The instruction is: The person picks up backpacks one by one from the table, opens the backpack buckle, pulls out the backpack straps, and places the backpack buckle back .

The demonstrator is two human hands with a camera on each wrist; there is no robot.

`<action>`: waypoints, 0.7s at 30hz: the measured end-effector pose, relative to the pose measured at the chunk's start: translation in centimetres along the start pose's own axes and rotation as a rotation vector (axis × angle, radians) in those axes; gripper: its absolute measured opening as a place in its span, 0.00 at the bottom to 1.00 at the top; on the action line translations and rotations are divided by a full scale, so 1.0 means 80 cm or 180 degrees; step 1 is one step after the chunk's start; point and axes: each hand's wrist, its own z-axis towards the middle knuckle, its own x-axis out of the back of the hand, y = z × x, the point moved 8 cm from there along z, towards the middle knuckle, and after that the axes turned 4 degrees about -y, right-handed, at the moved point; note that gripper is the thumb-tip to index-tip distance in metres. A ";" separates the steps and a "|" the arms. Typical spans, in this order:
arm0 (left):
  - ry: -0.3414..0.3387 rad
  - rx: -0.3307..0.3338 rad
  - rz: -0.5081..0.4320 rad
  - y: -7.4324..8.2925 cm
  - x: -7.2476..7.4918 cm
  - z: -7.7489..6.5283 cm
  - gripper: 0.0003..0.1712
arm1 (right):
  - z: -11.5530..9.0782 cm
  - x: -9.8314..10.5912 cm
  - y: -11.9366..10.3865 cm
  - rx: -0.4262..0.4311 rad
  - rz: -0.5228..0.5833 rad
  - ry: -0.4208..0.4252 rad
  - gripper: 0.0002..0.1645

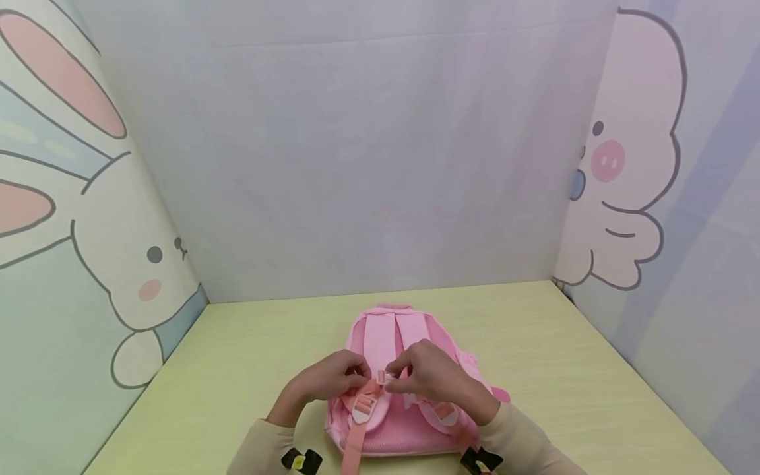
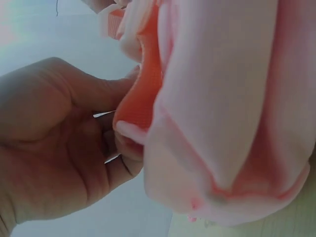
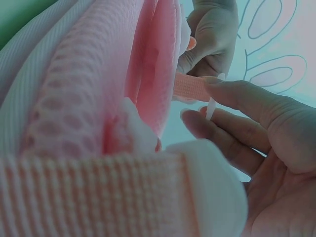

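Note:
A pink backpack (image 1: 410, 435) lies on the table with its shoulder straps facing up. My left hand (image 1: 332, 377) pinches an orange webbing strap (image 2: 143, 94) at the left side of the bag, thumb on top and fingers beneath. Beside it, my right hand (image 1: 436, 375) pinches a small white plastic buckle (image 3: 212, 106) at an end of orange webbing, between thumb and fingertips. A white strap adjuster (image 1: 363, 408) sits on the left shoulder strap below the hands. Another adjuster (image 1: 446, 414) sits under the right forearm, partly in shadow.
The pale yellow-green table (image 1: 261, 343) runs back to a plain grey-white curtain (image 1: 380, 165). Side walls bear a cartoon rabbit (image 1: 119, 264) and another cartoon animal (image 1: 635, 132). A loose orange strap end (image 1: 353, 452) hangs toward the front edge.

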 end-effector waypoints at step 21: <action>0.0212 0.0016 -0.0605 -0.011 -0.001 0.008 0.03 | 0.001 0.000 0.002 -0.0021 0.0047 -0.0008 0.13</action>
